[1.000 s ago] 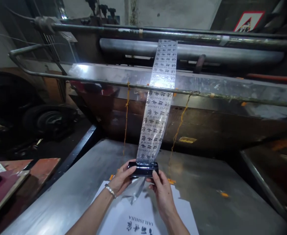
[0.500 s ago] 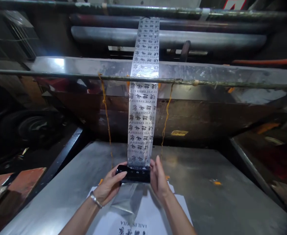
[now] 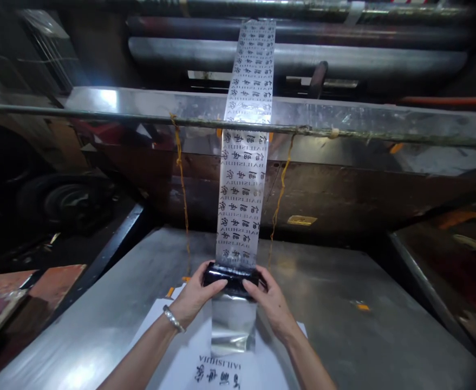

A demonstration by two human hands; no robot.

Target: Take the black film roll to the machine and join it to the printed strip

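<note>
My left hand (image 3: 196, 294) and my right hand (image 3: 275, 305) grip a small black roll of foil (image 3: 234, 275) at its two ends, thumbs pressed on the near side. From the roll a translucent film strip (image 3: 241, 184) with rows of dark characters and mirrored letters runs up and away into the machine. A short silvery flap (image 3: 233, 327) hangs on the near side of the roll, over a white paper sheet (image 3: 160, 352). The sheet bears black lettering. A silver bracelet (image 3: 174, 318) is on my left wrist.
The strip passes behind a thin rod (image 3: 140, 118) with yellow strings (image 3: 183, 189) tied to it. Behind are metal rollers (image 3: 367, 57). Below lies a metal plate (image 3: 343, 325), with a small orange piece (image 3: 362, 306) at right. A reddish board (image 3: 59, 290) stands at left.
My right hand has gone from flat beside the roll's end to gripping it. The silvery flap now hangs straighter and wider. The view has shifted slightly.
</note>
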